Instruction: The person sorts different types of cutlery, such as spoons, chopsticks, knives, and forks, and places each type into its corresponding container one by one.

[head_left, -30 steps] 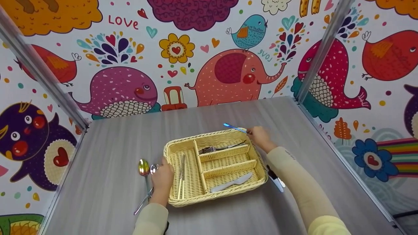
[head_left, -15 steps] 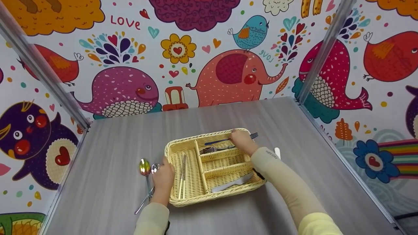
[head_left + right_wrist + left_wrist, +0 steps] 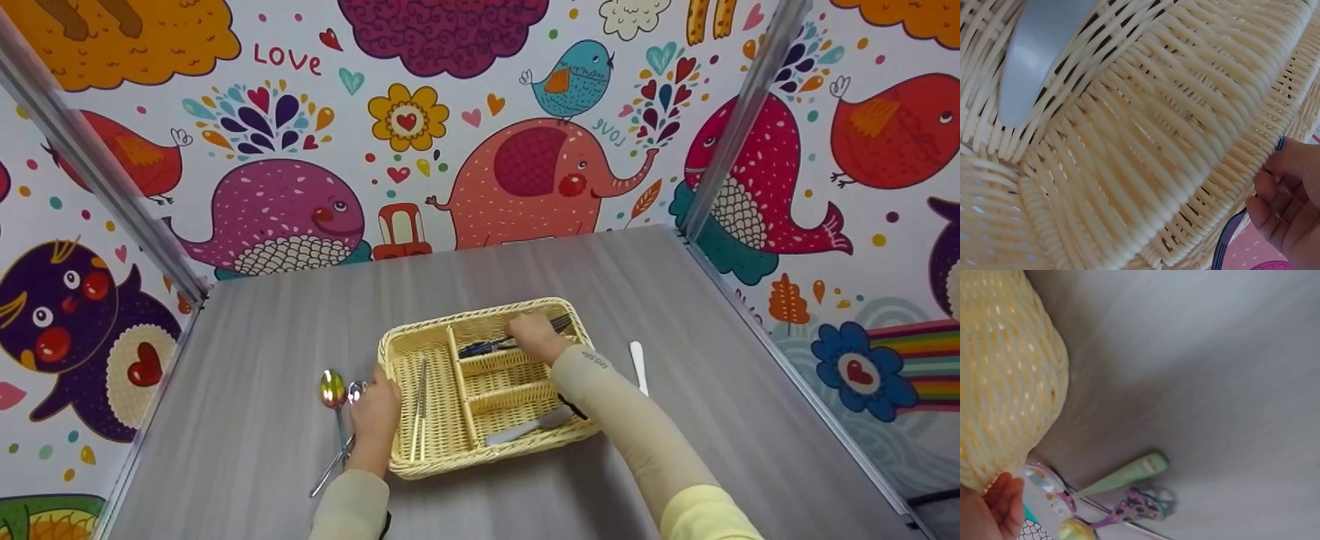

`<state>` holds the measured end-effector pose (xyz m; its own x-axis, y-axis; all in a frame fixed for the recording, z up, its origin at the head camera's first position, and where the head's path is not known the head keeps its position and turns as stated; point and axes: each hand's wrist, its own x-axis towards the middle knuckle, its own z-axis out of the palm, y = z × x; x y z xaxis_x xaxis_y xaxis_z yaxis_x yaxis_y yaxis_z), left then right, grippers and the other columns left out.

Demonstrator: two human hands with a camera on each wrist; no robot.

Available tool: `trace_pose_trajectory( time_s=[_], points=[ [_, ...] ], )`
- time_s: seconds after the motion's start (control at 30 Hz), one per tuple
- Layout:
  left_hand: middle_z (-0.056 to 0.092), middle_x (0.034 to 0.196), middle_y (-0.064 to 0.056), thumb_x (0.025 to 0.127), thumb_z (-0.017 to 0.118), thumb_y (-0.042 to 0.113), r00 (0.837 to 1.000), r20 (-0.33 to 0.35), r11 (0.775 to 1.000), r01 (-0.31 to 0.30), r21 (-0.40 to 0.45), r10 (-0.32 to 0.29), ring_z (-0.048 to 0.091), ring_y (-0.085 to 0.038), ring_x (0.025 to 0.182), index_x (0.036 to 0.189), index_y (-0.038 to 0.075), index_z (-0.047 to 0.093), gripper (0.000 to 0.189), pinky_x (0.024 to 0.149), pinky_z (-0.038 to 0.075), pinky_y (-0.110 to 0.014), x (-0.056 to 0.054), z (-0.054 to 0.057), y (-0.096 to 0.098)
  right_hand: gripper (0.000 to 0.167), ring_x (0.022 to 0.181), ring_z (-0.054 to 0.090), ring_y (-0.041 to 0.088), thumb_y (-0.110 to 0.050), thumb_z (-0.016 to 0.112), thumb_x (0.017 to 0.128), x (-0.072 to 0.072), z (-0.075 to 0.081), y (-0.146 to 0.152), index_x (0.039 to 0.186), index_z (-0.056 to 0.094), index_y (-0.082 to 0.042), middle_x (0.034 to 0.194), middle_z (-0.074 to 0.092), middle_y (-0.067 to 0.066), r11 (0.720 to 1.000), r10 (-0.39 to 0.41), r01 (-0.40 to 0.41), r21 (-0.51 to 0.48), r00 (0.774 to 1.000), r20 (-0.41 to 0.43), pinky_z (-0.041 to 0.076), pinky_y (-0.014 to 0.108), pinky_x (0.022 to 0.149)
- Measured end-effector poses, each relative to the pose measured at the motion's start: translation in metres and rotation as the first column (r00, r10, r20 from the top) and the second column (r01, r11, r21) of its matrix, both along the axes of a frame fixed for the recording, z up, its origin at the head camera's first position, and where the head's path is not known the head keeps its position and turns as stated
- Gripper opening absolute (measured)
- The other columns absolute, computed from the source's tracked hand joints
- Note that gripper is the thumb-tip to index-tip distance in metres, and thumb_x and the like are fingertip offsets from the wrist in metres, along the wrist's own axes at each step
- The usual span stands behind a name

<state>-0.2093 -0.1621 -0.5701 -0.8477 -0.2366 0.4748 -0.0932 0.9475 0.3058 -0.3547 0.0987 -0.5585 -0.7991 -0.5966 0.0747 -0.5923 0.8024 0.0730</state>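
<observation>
In the head view my left hand (image 3: 376,409) grips the left rim of a cream wicker cutlery basket (image 3: 431,470). The left wrist view shows its fingers (image 3: 1008,498) curled at the basket's wall (image 3: 1008,382). My right hand (image 3: 536,335) is inside the back compartment, pinching a blue fork whose tines (image 3: 560,323) stick out to the right. In the right wrist view a bit of blue metal (image 3: 1280,143) shows at the thumb. A second, dark fork (image 3: 1224,242) lies there. A pale knife (image 3: 525,429) lies in the front compartment, chopsticks (image 3: 418,409) in the left one.
Left of the basket, a gold-bowled spoon (image 3: 332,388) and a silver spoon (image 3: 355,391) lie on the grey table (image 3: 247,390). Their area shows a green handle (image 3: 1123,475) and an ornate purple handle (image 3: 1137,506). A white handle (image 3: 638,366) lies to the right. Printed walls enclose the table.
My right hand has moved left from beyond the basket's right back corner into the back compartment, turning and lowering the blue fork. The left hand stays on the rim.
</observation>
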Motion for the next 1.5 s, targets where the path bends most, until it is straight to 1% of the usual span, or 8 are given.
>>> trace_pose_trajectory(
  time_s=[0.1,0.3,0.67,0.97,1.07,1.23,1.3,1.5],
  points=[
    [0.052,0.048,-0.018,0.081,0.057,0.009,1.000,0.000,1.000,0.014,0.007,-0.014,0.053,-0.035,0.041,0.105,-0.007,0.051,0.030,0.038,0.040,-0.046,-0.001,0.000,0.000,0.019,0.077,0.064,0.025,0.006,0.059,0.081,0.011,0.015,-0.006,0.085,0.069,-0.010,0.085,0.068,0.007,0.997,-0.072,0.067,0.049,0.991,0.115,0.051,0.042,0.065],
    [0.052,0.048,-0.017,0.082,0.057,0.009,1.000,0.004,1.000,0.015,0.018,-0.015,0.053,-0.034,0.041,0.106,-0.007,0.051,0.030,0.037,0.040,-0.045,0.000,-0.001,0.000,0.022,0.080,0.063,0.024,0.005,0.056,0.082,0.033,0.034,-0.006,0.089,0.070,-0.010,0.089,0.068,0.007,0.996,-0.085,0.085,0.009,0.986,0.141,0.051,0.040,0.067],
    [0.051,0.047,-0.017,0.078,0.060,0.009,0.997,-0.075,1.000,0.008,-0.007,-0.008,0.051,-0.034,0.039,0.104,-0.008,0.053,0.031,0.037,0.039,-0.045,0.000,-0.004,0.000,0.029,0.095,0.060,0.026,0.008,0.051,0.081,0.034,0.035,-0.004,0.097,0.069,-0.008,0.098,0.067,0.008,0.995,-0.085,0.093,-0.024,0.967,0.239,0.048,0.038,0.079],
    [0.052,0.048,-0.018,0.080,0.059,0.010,1.000,-0.016,1.000,0.005,0.010,-0.005,0.053,-0.034,0.040,0.105,-0.007,0.052,0.031,0.037,0.040,-0.045,0.000,-0.002,0.002,0.034,0.095,0.062,0.029,0.008,0.044,0.086,0.028,0.050,0.009,0.110,0.065,-0.005,0.105,0.065,0.013,0.986,-0.039,0.077,-0.148,0.969,0.244,0.050,0.039,0.077],
    [0.051,0.046,-0.017,0.078,0.060,0.009,0.997,-0.077,1.000,0.001,-0.014,-0.002,0.051,-0.033,0.038,0.103,-0.007,0.053,0.030,0.035,0.040,-0.044,0.000,-0.004,0.003,0.031,0.094,0.061,0.031,0.006,0.045,0.086,0.023,0.061,0.021,0.110,0.063,-0.001,0.104,0.064,0.017,0.942,-0.022,0.094,-0.321,0.975,0.222,0.049,0.041,0.078],
    [0.049,0.043,-0.016,0.076,0.061,0.007,0.992,-0.126,0.999,0.007,-0.035,-0.012,0.049,-0.030,0.035,0.101,-0.007,0.054,0.030,0.033,0.038,-0.043,-0.001,-0.004,0.003,0.025,0.084,0.061,0.034,0.011,0.050,0.078,0.020,0.072,0.053,0.101,0.062,0.007,0.090,0.064,0.023,0.778,-0.011,0.083,-0.623,0.993,0.118,0.049,0.044,0.075],
    [0.049,0.043,-0.015,0.077,0.061,0.008,0.995,-0.102,1.000,0.012,-0.021,-0.014,0.049,-0.031,0.035,0.103,-0.007,0.053,0.030,0.033,0.038,-0.043,0.000,-0.003,0.002,0.024,0.083,0.060,0.034,0.010,0.052,0.079,0.024,0.076,0.068,0.101,0.061,0.007,0.089,0.064,0.023,0.744,-0.064,0.122,-0.657,0.992,0.111,0.049,0.045,0.074],
    [0.048,0.042,-0.015,0.078,0.060,0.008,0.993,-0.115,0.999,0.007,-0.034,-0.011,0.048,-0.030,0.035,0.101,-0.008,0.053,0.029,0.033,0.038,-0.043,0.000,-0.001,0.000,0.029,0.080,0.058,0.034,0.009,0.053,0.077,0.048,0.066,0.108,0.106,0.059,0.010,0.085,0.061,0.023,0.765,-0.170,0.257,-0.590,0.965,0.199,0.047,0.046,0.072]
  ],
)
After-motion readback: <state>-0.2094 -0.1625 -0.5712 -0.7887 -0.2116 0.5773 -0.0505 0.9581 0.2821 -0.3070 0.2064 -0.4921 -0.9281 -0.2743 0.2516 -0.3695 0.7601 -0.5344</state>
